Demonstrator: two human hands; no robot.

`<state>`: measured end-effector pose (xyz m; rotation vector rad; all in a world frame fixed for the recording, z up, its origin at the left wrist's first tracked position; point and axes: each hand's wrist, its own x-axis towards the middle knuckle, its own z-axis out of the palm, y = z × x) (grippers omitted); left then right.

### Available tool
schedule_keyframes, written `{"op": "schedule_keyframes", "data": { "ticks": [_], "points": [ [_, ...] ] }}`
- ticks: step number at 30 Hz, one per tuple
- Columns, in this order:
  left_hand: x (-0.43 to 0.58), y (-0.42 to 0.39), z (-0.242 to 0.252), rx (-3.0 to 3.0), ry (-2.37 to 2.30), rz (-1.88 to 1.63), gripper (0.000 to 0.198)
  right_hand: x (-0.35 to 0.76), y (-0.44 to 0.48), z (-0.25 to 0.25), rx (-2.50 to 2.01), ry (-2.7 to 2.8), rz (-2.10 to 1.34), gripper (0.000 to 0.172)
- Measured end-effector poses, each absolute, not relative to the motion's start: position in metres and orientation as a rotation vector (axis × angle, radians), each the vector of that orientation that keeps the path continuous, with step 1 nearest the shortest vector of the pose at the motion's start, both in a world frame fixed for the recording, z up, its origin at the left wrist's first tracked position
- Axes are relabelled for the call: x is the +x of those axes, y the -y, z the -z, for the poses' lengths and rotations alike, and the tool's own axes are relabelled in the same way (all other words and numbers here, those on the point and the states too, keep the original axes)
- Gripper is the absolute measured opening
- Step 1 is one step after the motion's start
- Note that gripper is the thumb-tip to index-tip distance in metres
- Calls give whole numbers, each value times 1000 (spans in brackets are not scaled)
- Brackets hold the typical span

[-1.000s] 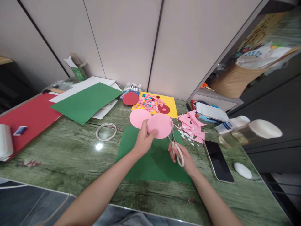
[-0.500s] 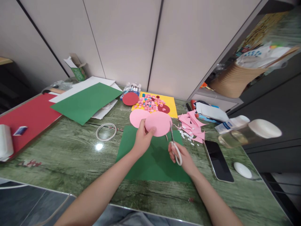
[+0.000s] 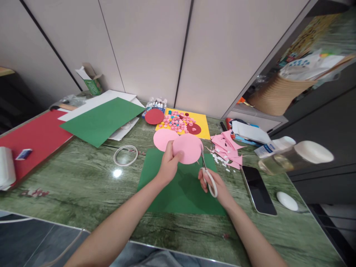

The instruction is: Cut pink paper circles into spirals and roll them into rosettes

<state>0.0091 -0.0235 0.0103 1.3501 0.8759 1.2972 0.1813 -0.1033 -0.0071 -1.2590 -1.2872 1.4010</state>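
My left hand (image 3: pixel 170 165) pinches a round pink paper disc (image 3: pixel 187 148) between thumb and fingers, held above a green paper sheet (image 3: pixel 178 193). In my right hand (image 3: pixel 215 183) is a pair of white-handled scissors (image 3: pixel 209 181), fingers in the loops. Its blades point up at the disc's right edge, where a thin pink sliver shows. Whether the blades are fully closed I cannot tell. Just behind the left hand lies a second pink disc (image 3: pixel 164 139). Pink paper scraps (image 3: pixel 226 148) and small white bits lie to the right.
Behind stands a yellow sheet (image 3: pixel 204 126) with small pink balls (image 3: pixel 178 121), beside a red disc (image 3: pixel 154 116). A roll of tape (image 3: pixel 125 155) lies left. To the right are a phone (image 3: pixel 258 189), a white mouse-like object (image 3: pixel 287 200) and a bottle (image 3: pixel 294 159).
The pink disc in my left hand has turned and tilted slightly, dropping a little. The scissors have shifted slightly at its right edge.
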Motion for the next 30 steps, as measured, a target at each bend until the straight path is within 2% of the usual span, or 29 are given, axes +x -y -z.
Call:
{"op": "schedule_keyframes", "data": {
  "ticks": [11,30],
  "points": [
    [8,24,-11,1359,-896,-1326,31,182,103,7,-1311,1273,-1403,35],
    [8,20,-9,1386,-996,-1375,26,182,102,4,-1344,1299,-1387,34]
  ]
}}
